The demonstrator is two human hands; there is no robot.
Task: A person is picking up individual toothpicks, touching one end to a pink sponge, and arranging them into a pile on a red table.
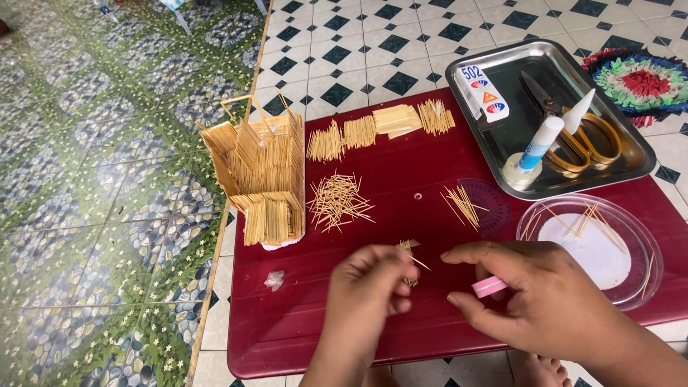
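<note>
A small bundle of toothpicks (410,261) is pinched between the fingertips of the left hand (373,287), just above the red tray-table (287,337) near the middle of its near edge; a few sticks jut out toward the right. The right hand (530,294) hovers just beside it, thumb and forefinger stretched toward the bundle without visibly touching it, while a small pink roll of tape (489,287) is tucked against its curled fingers. Beyond the hands, toward the table's centre, lies a loose heap of toothpicks (338,202), and to its right a smaller fan of sticks (462,206) rests on a clear round lid. Along the far edge sits a row of four trimmed stick bundles (380,129). At the left edge stands a toothpick house model (261,172), upright on a white base. A scrap of clear plastic (274,279) lies near the left near corner. At the right edge, a clear round dish (623,287) holds a white disc and some sticks. At the far right corner a steel tray (494,143) carries a glue bottle (539,143), yellow-handled scissors (573,129) and a small white box (484,93).
</note>
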